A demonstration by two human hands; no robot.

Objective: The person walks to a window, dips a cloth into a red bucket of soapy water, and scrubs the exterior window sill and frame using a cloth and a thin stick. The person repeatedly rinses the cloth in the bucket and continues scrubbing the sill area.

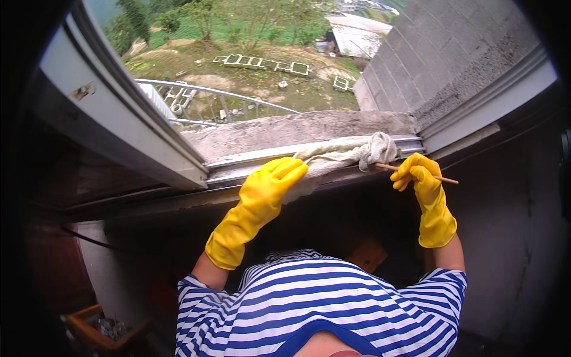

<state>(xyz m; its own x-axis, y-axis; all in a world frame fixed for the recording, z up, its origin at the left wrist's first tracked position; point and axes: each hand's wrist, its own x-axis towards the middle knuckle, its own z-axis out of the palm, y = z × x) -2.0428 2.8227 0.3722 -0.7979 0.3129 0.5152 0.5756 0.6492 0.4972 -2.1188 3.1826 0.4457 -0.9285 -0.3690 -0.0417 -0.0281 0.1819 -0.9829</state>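
Both hands wear yellow rubber gloves. In my right hand [418, 174] is a thin wooden stick [384, 166], probably a chopstick, gripped between thumb and fingers. Its far tip goes in at the bunched, knot-like end of a damp-looking whitish cloth [335, 154]. The cloth lies stretched along the metal window track [232, 170], and a loose part droops over the inner edge. My left hand [272, 183] has hold of the cloth's left end, fingers together; its thumb is hidden.
A sliding window frame [129, 102] stands at the left, and a white frame [490, 98] lines the right side. Outside the track runs a rough concrete sill [303, 127], with a block wall [450, 58] beyond. A wooden box [91, 334] with contents sits low at the left.
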